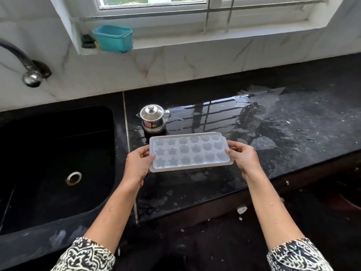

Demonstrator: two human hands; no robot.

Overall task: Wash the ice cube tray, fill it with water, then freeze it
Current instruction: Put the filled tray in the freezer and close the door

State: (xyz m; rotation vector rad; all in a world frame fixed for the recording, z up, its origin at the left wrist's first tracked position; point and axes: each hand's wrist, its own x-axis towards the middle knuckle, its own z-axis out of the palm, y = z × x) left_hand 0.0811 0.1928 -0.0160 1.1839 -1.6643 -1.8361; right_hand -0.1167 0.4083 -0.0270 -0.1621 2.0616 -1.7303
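A white ice cube tray (190, 153) with star, flower and heart moulds is held level just above the wet black counter (283, 133). My left hand (138, 163) grips its left short end, thumb on top. My right hand (244, 155) grips its right short end. The tray lies with its long side across my view, right of the black sink (54, 163). I cannot tell whether the moulds hold water.
A small steel pot with a lid (153, 118) stands just behind the tray. The tap (29, 69) juts from the wall over the sink at far left. A teal tub (113, 39) sits on the window sill. Water pools on the counter (244, 106).
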